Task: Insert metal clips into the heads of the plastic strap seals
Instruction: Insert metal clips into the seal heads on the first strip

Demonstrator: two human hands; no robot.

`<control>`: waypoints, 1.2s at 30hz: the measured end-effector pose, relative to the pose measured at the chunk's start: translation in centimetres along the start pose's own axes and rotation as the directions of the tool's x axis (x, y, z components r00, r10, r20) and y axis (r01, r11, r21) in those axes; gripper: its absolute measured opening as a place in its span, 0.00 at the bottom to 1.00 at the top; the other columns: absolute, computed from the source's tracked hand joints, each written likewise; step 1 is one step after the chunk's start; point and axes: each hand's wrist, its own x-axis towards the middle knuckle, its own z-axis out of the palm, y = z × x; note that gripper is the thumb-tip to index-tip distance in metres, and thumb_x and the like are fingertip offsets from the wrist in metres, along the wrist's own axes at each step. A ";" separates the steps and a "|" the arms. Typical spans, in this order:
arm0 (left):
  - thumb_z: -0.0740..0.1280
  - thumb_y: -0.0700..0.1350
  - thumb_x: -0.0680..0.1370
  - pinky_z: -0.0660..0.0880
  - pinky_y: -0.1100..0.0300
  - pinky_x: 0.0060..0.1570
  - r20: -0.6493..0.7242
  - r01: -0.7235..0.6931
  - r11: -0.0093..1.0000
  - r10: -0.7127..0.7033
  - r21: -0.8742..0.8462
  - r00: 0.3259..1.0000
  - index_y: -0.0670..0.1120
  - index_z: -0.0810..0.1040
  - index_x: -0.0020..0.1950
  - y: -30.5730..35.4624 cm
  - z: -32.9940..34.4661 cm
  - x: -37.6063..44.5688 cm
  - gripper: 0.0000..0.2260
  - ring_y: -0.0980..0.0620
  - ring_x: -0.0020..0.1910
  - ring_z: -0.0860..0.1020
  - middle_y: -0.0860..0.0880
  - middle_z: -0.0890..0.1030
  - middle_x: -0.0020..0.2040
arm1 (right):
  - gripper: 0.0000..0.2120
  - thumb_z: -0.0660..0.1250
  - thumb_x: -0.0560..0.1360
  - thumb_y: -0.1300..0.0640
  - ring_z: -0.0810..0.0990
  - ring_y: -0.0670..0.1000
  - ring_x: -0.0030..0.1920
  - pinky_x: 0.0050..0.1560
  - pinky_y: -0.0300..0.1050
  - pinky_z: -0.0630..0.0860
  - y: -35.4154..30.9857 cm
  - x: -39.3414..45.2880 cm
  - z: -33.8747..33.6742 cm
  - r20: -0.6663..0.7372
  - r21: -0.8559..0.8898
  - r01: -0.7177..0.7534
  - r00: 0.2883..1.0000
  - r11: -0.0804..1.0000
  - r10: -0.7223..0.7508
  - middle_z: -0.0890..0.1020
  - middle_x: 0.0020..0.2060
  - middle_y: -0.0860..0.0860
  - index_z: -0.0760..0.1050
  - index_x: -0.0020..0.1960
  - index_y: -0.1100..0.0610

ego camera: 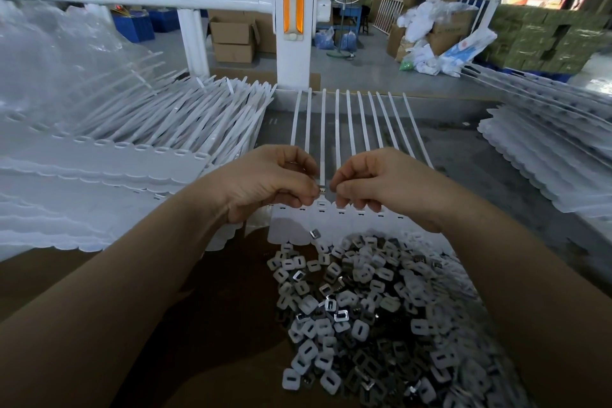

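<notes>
Both hands are pinching at one head of the strap-seal sheet (334, 156): left hand (268, 182) fingers are curling on a metal clip (322, 190); right hand (381, 186) fingers are steadying the head; most heads appear unfilled, the clip pile (374, 308) large.

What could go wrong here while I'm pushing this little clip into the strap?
1. The metal clip is pinched only at the tips of the left hand and right hand; it could slip and drop into the clip pile.
2. The strap sheet lies loose on the table, so pressing may shift it.
3. Neighbouring slots sit close; the clip might enter the wrong one.
</notes>
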 end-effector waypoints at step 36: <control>0.71 0.50 0.76 0.71 0.73 0.37 -0.078 -0.099 0.794 0.181 0.599 0.980 0.54 0.83 0.46 0.2 2.0 0.3 0.01 0.65 0.40 0.80 0.61 0.83 0.40 | 0.07 0.64 0.79 0.51 0.71 0.44 0.32 0.33 0.40 0.67 0.3 0.4 1.1 -0.058 -0.216 -0.027 0.998 0.976 0.015 0.76 0.36 0.48 0.75 0.43 0.49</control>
